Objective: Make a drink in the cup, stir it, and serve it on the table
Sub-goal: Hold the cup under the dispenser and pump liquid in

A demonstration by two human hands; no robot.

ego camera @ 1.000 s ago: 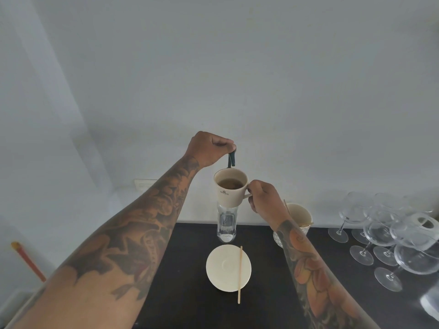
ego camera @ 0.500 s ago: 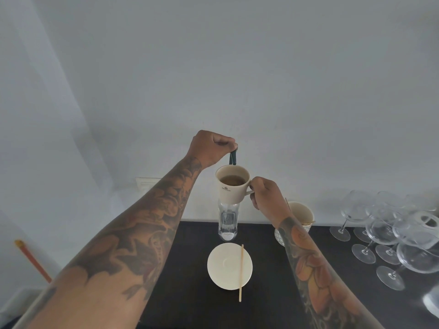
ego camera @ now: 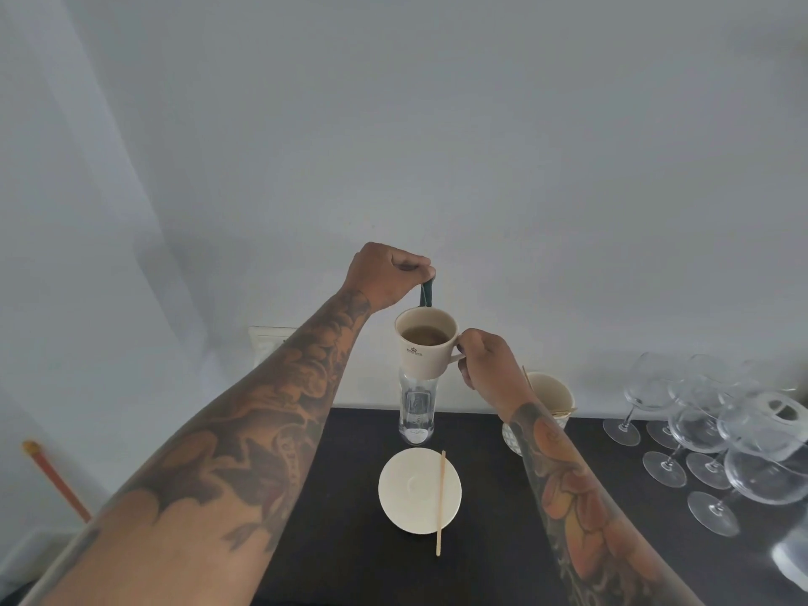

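Observation:
My right hand [ego camera: 485,358] holds a cream cup [ego camera: 419,358] by its handle, lifted above the dark table [ego camera: 350,540]. Brown liquid fills the cup. My left hand [ego camera: 384,273] is closed in a fist just above and behind the cup, pinching a small dark green packet [ego camera: 426,295] that hangs down to the cup's far rim. Below on the table lies a cream saucer [ego camera: 411,487] with a wooden stirrer [ego camera: 441,500] resting across its right side.
A clear glass bottle [ego camera: 416,413] stands directly under the cup, at the back of the table. A cream container [ego camera: 548,389] with sticks sits behind my right forearm. Several wine glasses [ego camera: 708,430] crowd the right side. A red stick [ego camera: 57,478] leans at the left.
Both hands and the cup have stayed almost still, lifting only slightly. The saucer and stirrer have not moved.

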